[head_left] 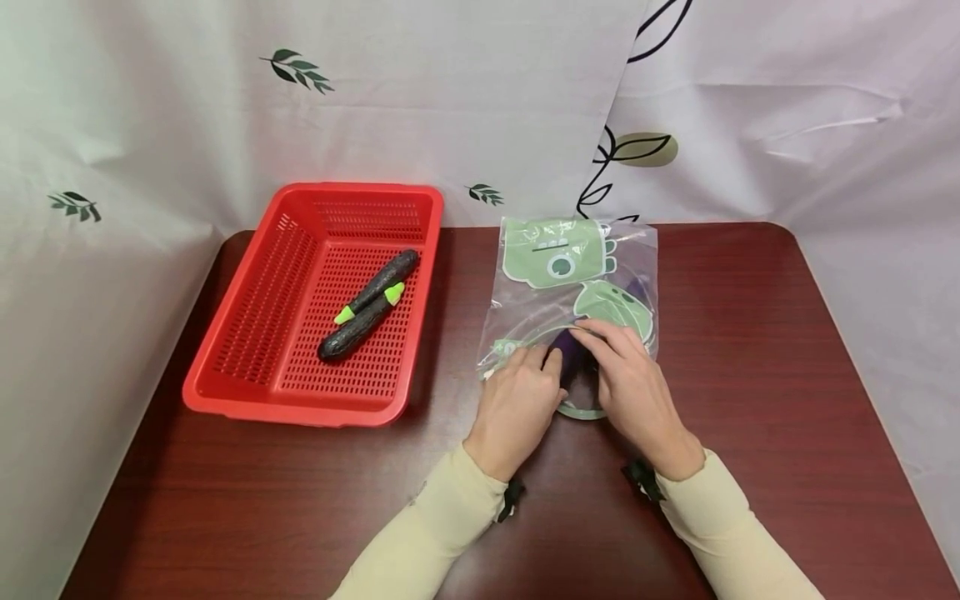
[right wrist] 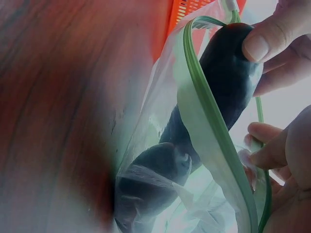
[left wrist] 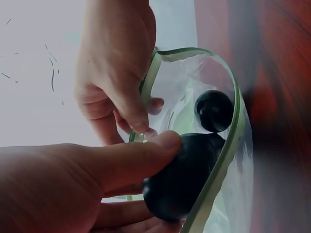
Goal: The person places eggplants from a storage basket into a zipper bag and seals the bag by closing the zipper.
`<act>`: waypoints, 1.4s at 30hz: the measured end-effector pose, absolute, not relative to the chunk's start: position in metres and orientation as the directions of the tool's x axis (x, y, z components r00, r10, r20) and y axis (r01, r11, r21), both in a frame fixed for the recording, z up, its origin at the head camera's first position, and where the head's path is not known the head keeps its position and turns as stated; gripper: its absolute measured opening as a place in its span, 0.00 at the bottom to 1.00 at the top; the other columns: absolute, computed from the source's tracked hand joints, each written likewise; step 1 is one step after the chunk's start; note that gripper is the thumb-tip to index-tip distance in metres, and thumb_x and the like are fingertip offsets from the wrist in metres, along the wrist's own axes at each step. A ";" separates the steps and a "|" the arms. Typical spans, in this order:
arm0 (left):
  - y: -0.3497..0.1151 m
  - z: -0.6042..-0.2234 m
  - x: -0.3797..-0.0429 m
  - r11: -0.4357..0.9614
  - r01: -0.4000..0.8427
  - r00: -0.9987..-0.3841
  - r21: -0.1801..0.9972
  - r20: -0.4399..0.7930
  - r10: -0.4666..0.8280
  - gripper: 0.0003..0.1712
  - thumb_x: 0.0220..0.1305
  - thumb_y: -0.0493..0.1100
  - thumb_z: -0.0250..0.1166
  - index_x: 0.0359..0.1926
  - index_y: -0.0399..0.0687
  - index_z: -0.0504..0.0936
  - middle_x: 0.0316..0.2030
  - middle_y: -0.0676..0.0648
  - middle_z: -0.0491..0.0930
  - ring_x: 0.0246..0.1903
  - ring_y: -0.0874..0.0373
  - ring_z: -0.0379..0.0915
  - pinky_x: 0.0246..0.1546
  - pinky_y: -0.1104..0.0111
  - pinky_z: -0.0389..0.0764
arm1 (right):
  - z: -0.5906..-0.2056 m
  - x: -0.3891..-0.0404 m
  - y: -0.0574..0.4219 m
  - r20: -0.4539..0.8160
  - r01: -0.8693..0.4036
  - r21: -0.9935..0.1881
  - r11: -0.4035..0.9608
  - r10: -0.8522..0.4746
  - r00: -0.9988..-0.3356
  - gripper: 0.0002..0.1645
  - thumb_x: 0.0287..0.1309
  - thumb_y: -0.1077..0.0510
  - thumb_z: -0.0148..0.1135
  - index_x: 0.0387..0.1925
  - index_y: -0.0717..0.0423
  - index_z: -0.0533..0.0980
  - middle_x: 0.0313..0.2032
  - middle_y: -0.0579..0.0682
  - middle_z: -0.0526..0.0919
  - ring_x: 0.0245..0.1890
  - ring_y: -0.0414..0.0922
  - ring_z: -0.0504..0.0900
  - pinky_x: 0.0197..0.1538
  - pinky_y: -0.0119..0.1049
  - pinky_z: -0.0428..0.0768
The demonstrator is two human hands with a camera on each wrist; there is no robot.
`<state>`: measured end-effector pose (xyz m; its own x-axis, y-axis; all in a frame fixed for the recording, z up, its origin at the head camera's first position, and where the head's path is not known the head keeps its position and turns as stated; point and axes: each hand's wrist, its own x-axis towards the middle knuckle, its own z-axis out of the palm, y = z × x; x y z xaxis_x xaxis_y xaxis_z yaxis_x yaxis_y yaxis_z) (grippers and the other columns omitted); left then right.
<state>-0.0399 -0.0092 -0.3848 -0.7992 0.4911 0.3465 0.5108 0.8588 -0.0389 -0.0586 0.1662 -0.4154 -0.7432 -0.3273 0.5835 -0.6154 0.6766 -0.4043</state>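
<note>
A clear zip bag [head_left: 525, 312] with green cartoon prints lies on the table, its green-edged mouth [left wrist: 236, 107] held apart. My left hand [head_left: 519, 408] grips a dark purple eggplant [head_left: 567, 357] by its rounded end, thumb on top. In the right wrist view that eggplant [right wrist: 228, 73] slants through the mouth, its far part inside the bag. A second dark eggplant [right wrist: 146, 182] lies within the bag; only its round end [left wrist: 214, 110] shows in the left wrist view. With thumb and fingers, my right hand [head_left: 636, 392] pinches the bag's rim.
A red perforated plastic basket [head_left: 300, 408] stands on the left of the brown table [head_left: 757, 358]. Two dark, rough-skinned cucumber-like vegetables [head_left: 356, 333] with bright green ends lie in it. Behind the table hangs a white leaf-patterned cloth [head_left: 375, 125].
</note>
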 end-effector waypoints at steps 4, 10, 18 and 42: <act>-0.007 -0.388 -0.040 0.854 0.518 -0.788 -0.038 0.367 0.495 0.29 0.50 0.52 0.79 0.50 0.43 0.85 0.45 0.46 0.83 0.42 0.53 0.79 0.35 0.67 0.83 | -0.416 -0.058 0.166 0.570 -0.606 -0.424 0.673 -0.322 -0.756 0.27 0.61 0.79 0.49 0.57 0.63 0.79 0.58 0.58 0.78 0.53 0.55 0.76 0.54 0.47 0.75; -0.006 -0.393 -0.042 0.847 0.532 -0.769 -0.014 0.410 0.490 0.17 0.56 0.39 0.70 0.48 0.42 0.86 0.42 0.46 0.82 0.38 0.53 0.79 0.30 0.68 0.82 | -0.415 -0.058 0.167 0.554 -0.601 -0.429 0.674 -0.329 -0.765 0.26 0.63 0.77 0.47 0.58 0.64 0.78 0.59 0.58 0.78 0.54 0.55 0.75 0.55 0.45 0.74; -0.002 -0.395 -0.045 0.840 0.541 -0.788 0.028 0.364 0.496 0.20 0.55 0.40 0.71 0.50 0.41 0.85 0.43 0.46 0.82 0.40 0.53 0.79 0.31 0.66 0.83 | -0.415 -0.058 0.167 0.592 -0.613 -0.439 0.657 -0.302 -0.747 0.29 0.57 0.81 0.47 0.57 0.64 0.79 0.58 0.58 0.79 0.50 0.56 0.76 0.53 0.45 0.73; 0.001 -0.409 -0.053 0.841 0.541 -0.792 0.013 0.345 0.504 0.16 0.59 0.38 0.68 0.49 0.39 0.84 0.41 0.46 0.83 0.37 0.53 0.82 0.38 0.67 0.83 | -0.417 -0.058 0.163 0.611 -0.628 -0.463 0.626 -0.288 -0.737 0.28 0.57 0.81 0.48 0.55 0.65 0.80 0.57 0.58 0.79 0.50 0.56 0.76 0.55 0.45 0.71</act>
<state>-0.0528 0.0012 -0.4092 -0.7918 0.5041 0.3447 0.5409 0.8410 0.0126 -0.0582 0.1628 -0.4170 -0.7375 -0.2884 0.6107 -0.6280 0.6255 -0.4629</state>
